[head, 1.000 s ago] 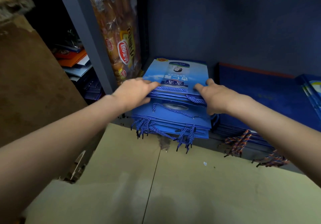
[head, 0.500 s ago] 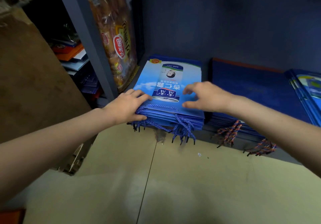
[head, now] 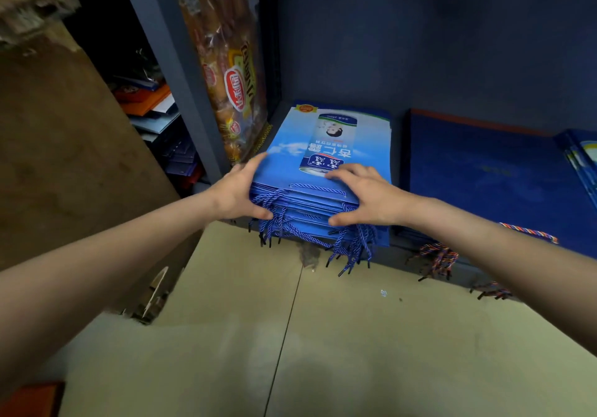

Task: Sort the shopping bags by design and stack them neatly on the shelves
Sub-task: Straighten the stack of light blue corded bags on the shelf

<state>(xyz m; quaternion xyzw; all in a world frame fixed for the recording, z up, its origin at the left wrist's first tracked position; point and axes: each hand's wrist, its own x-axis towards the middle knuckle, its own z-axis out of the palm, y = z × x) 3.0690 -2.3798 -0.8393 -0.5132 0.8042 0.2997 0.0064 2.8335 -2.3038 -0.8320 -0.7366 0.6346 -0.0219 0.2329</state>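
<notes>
A stack of light blue shopping bags (head: 332, 138) with a printed can design lies flat on the shelf (head: 403, 255), its blue rope handles hanging over the front edge. My left hand (head: 239, 190) grips the stack's front left corner, fingers on top and thumb against the front edge. My right hand (head: 365, 196) grips the front right part the same way. To the right lies a stack of dark blue bags (head: 484, 177) with multicoloured rope handles. Another stack of light bags (head: 584, 158) shows at the far right edge.
A packet of snacks (head: 226, 70) leans upright against the grey shelf post (head: 171, 61) left of the stack. Flat cardboard (head: 290, 335) lies in front of the shelf. A brown box (head: 64, 158) stands at the left, with more folded bags (head: 155, 112) behind it.
The upper bags slid back and now sit flush on the stack. Both hands moved from the top of the bags to the stack's front corners, thumbs on the front edge.
</notes>
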